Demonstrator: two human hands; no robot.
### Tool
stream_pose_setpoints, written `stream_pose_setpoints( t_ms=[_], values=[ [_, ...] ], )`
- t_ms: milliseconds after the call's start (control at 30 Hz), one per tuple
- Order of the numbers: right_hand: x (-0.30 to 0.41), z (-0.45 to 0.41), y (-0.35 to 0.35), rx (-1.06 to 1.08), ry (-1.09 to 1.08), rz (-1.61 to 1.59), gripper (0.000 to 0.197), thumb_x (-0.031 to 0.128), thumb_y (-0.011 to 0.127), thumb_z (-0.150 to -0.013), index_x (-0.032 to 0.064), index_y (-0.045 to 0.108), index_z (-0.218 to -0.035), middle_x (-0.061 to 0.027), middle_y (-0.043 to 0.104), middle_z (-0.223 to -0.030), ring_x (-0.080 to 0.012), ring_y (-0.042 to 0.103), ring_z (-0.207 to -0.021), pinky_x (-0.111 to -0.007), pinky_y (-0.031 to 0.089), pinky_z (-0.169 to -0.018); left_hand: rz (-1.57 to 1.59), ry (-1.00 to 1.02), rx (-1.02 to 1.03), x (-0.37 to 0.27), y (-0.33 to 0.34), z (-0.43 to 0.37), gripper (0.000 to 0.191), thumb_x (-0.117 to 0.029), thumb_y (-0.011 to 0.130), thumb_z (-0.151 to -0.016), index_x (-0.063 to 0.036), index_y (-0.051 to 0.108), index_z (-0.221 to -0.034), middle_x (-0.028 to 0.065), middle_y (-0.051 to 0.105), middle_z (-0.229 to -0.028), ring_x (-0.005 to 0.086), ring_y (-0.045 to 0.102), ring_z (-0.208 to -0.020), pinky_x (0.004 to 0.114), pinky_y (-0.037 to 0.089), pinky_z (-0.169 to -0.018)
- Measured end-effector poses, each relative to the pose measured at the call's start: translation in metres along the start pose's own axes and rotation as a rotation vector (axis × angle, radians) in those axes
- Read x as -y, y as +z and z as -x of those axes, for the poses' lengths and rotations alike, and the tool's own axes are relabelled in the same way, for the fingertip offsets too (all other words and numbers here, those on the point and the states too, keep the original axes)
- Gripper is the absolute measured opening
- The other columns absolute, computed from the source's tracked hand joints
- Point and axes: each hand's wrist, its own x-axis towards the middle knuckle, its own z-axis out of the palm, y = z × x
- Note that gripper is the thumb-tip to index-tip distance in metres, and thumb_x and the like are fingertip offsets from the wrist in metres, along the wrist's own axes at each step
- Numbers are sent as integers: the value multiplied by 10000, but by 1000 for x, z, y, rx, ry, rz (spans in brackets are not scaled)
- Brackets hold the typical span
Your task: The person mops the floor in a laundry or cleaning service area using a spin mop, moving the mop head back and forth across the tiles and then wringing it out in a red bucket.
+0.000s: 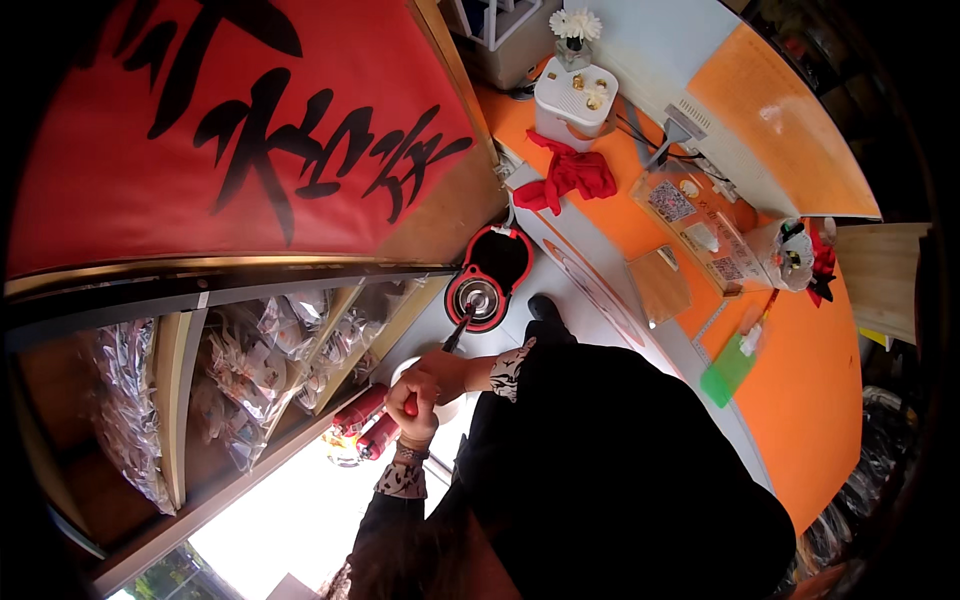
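Both my hands grip one mop handle, which slants down into a black-and-red spin mop bucket on the floor. Around the red top end of the handle my left hand, with a bracelet at the wrist, is closed. My right hand holds the pole just below, close against the left. The pole's lower end meets the round metal spin basket; I cannot make out the mop head. Beside the basket, the bucket's other well looks dark inside. One black shoe shows near the bucket.
Shelves with plastic-wrapped goods and red fire extinguishers stand left. A white round container is partly hidden under my hands. On the orange counter at right lie a red cloth, a clear box and a green item.
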Motion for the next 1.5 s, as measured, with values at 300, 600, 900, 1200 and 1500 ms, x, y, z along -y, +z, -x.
stream_pose_setpoints(
  t_ms=[300, 600, 900, 1200, 1500],
  values=[
    [143, -28, -18, -105, -116, -48, 281, 254, 728, -634, 90, 597, -820, -86, 648, -799, -310, 642, -760, -373, 509, -648, 277, 156, 59, -140, -50, -39, 294, -237, 649, -880, -53, 514, -695, 58, 557, -578, 186, 543, -502, 344, 497, -535],
    [-3, 2, 9, -204, -138, 97, 243, 271, 736, -656, 146, 636, -839, -64, 663, -774, -299, 654, -744, -366, 516, -659, 44, 183, 21, -20, 3, -18, 197, -119, 586, -843, -38, 516, -677, 69, 591, -595, 198, 601, -571, 303, 460, -530],
    [-68, 39, 20, -9, -27, -31, 244, 259, 724, -715, 109, 660, -896, -93, 677, -849, -301, 647, -865, -370, 497, -751, -59, 89, 93, 55, 27, 30, 176, -108, 570, -851, -52, 525, -690, 64, 593, -644, 191, 577, -609, 342, 480, -730],
    [182, -16, -62, -5, -320, -247, 378, 236, 753, -615, 102, 593, -929, -70, 657, -826, -309, 643, -785, -394, 504, -661, 423, 191, 266, -175, -42, -56, 233, -167, 680, -841, -65, 534, -691, 39, 549, -553, 182, 538, -482, 332, 495, -502],
    [38, 2, -12, -185, -249, -34, 334, 289, 729, -638, 180, 612, -932, -42, 659, -804, -303, 651, -766, -386, 516, -657, 33, 226, 51, -57, 1, -24, 233, -153, 575, -892, -42, 477, -713, 72, 558, -591, 180, 524, -543, 316, 456, -565]
  ],
)
